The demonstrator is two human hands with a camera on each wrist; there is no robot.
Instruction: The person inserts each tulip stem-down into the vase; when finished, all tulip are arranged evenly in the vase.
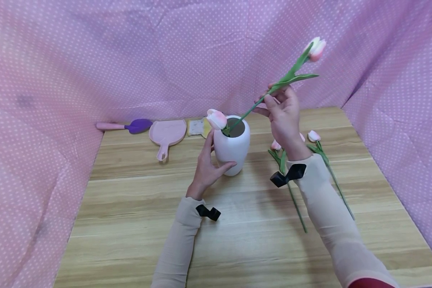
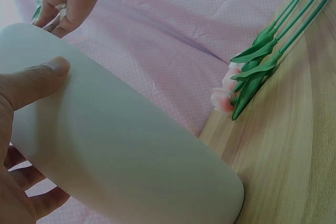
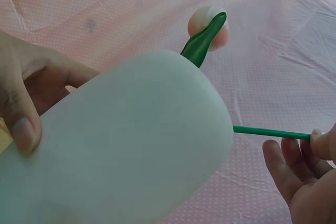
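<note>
A white vase (image 1: 234, 152) stands on the wooden table, and my left hand (image 1: 206, 171) grips its side, thumb across the front. One pink-and-white tulip (image 1: 217, 119) sits in the vase, its bloom leaning over the left of the rim. Above and to the right, my right hand (image 1: 285, 117) pinches the green stem of another tulip (image 1: 292, 74) between thumb and fingers. That stem slants down to the left, its lower end inside the vase mouth. The right wrist view shows the pinched stem (image 3: 270, 132) passing behind the vase rim; its tip is hidden.
More tulips (image 1: 314, 136) lie on the table (image 1: 137, 224) to the right, partly under my right forearm. Along the back left are a purple trowel (image 1: 139, 126) with a pink handle, a pink dustpan (image 1: 167, 132) and a small yellow-and-white item (image 1: 196, 127). Pink dotted cloth (image 1: 165, 60) surrounds the table.
</note>
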